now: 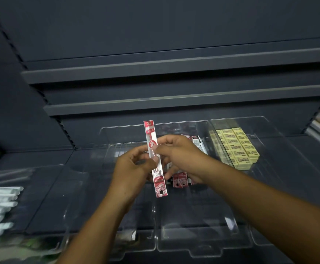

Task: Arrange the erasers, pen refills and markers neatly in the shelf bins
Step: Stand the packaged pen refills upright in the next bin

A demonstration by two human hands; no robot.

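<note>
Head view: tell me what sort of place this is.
Probably a stationery shop's display shelving: dark grey metal shelves, clear plastic divider bins holding stacked pale yellow erasers, and a red-and-white packaged pen refill held in both hands.

Refill packs in the bin (180,180) mostly hidden behind right hand (182,157), white markers (0,204) blurred, cut off left

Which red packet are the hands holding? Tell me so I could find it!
Find the clear plastic shelf bin in the middle. Above it, the left hand and right hand pinch one long, thin red-and-white pen refill packet. It stands upright in the air, while the other red packets lie flat in the bin.
</note>
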